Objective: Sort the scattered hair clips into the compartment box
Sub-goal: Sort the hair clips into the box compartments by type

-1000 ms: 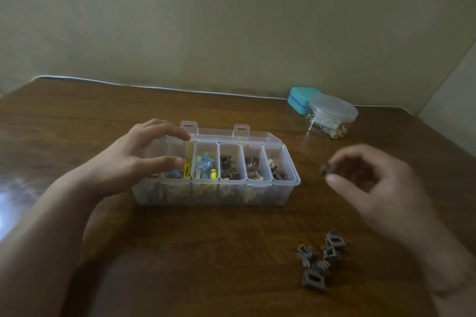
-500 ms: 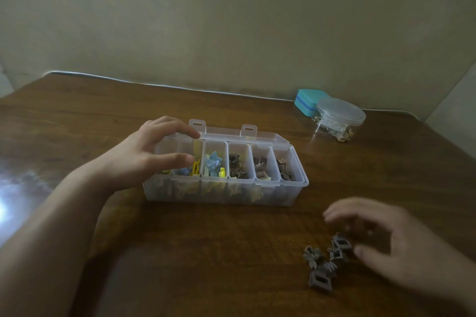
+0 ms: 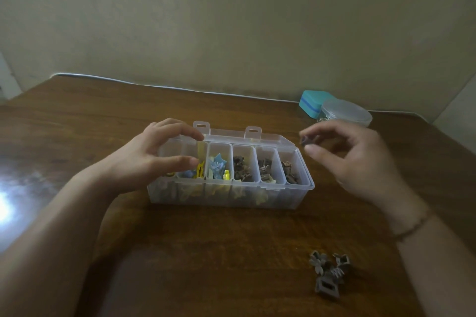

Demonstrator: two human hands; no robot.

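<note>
At the centre of the frame a clear compartment box (image 3: pixel 231 193) sits on a wooden table (image 3: pixel 206 265), its left end gripped by the left hand (image 3: pixel 152 159). To its right, the right hand (image 3: pixel 358 159) pinches a small dark clip (image 3: pixel 305 140) just beside the box's right end. A cluster of grey clips (image 3: pixel 328 274) lies at lower right.

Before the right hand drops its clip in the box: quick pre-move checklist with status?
1. Clip held: right hand pinches a small dark clip at its fingertips. Ok.
2. Box steadied: left hand grips the left end of the box. Ok.
3. Lid open, compartments reachable. Ok.
4. Hand over a compartment: it is just right of the box, not above it. Not ok.
5. Matching compartment: the three right ones hold brown clips; which fits, cannot tell.
6. Loose clips still on the table. Not ok.
</note>
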